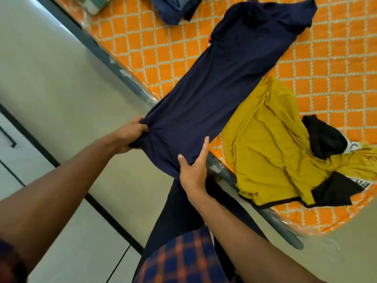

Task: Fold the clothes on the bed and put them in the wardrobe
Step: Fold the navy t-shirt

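Head camera shows my left hand (130,134) gripping one bunched corner of the navy garment (214,82) while my right hand (193,167) pinches the other, thumb on top.

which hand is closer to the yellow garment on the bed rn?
Right. The right hand holds one corner of the navy garment, close to the yellow garment but not touching it. The left hand grips the opposite corner, farther away.

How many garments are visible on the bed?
3 clear ones: navy garment held by the left hand and right hand, stretched across the bed; yellow garment at its right; blue pile at the far side. Black pieces on the yellow one may be separate garments.
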